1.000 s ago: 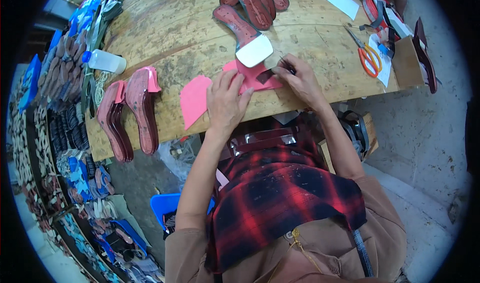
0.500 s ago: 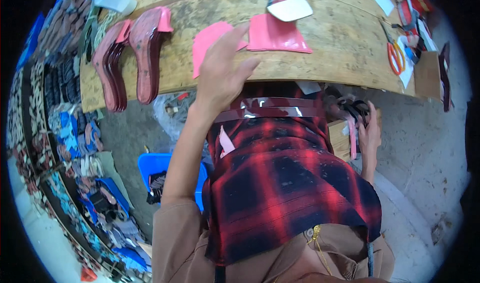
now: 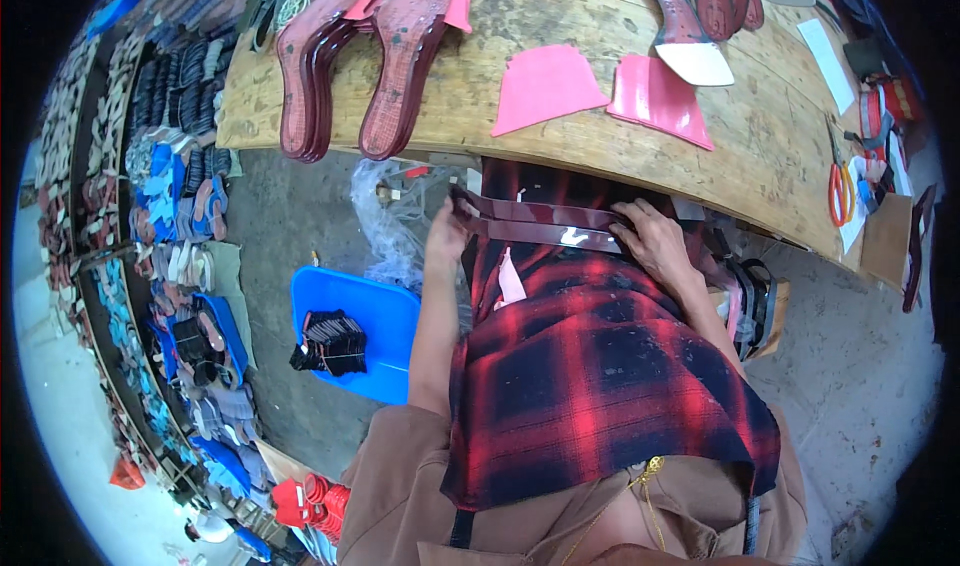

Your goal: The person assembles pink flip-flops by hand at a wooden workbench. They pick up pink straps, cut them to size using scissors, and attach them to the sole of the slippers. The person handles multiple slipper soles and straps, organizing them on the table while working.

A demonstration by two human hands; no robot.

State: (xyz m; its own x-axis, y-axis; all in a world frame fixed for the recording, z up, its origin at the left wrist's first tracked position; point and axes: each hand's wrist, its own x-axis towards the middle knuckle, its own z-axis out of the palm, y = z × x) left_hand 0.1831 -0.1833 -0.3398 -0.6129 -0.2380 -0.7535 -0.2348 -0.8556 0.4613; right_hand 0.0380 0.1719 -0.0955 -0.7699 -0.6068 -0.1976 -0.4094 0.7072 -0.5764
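Two glossy maroon strips (image 3: 545,215) lie side by side across my lap, over a red and black checked apron (image 3: 600,366). My left hand (image 3: 446,234) is closed at their left end, its fingertips partly hidden. Toward the right end, my right hand (image 3: 656,244) bends its fingers over the strips, thumb below, and grips them. A small pink scrap (image 3: 511,279) rests on the apron just under the strips. On the wooden table (image 3: 440,126) ahead are two flat pink pieces, one matt (image 3: 550,88) and one shiny (image 3: 660,104).
Stacked maroon sole-shaped pieces (image 3: 405,76) with pink tabs overhang the table's front edge at left. Orange-handled scissors (image 3: 840,191) lie at the table's right. A blue bin (image 3: 385,316) with a bundle of dark pieces stands left of me. Black straps (image 3: 757,301) hang by a wooden box at right.
My left hand has dropped from above the pink pieces to the strips' left end. My right hand has come in from the box at right onto the strips. The view has shifted.
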